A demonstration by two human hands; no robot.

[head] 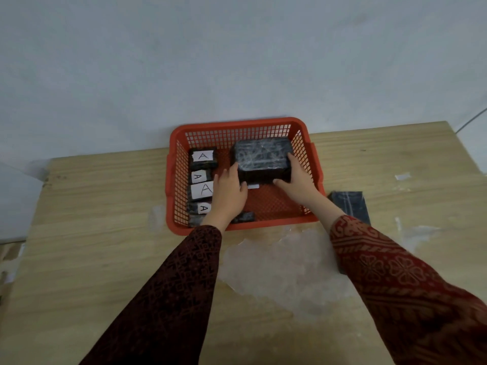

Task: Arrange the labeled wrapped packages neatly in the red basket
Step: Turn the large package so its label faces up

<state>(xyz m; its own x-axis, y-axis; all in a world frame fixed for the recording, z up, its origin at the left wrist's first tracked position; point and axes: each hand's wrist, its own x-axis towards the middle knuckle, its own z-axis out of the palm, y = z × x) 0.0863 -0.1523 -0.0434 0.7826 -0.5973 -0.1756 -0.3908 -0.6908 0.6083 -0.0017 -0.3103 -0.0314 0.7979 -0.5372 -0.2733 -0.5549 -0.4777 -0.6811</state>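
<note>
Red mesh basket (pixel 238 126) sits on the wooden counter (pixel 105 233) against the wall. Both hands clasp a large black wrapped package (pixel 262 156) in its far right corner: left hand (pixel 229 192) and right hand (pixel 299 181) with fingers curled around its near corners. Four smaller packages marked "A" (pixel 202 156) line the basket's left side.

Pale wood-grain tabletop (pixel 105 259) stood against plain grey-white wall (pixel 237 61). Whitish scuffed patch (pixel 276 262) marked its near middle. Thin line, possibly cable (pixel 471 123), crossed wall beyond far right corner. Light dim, even.
</note>
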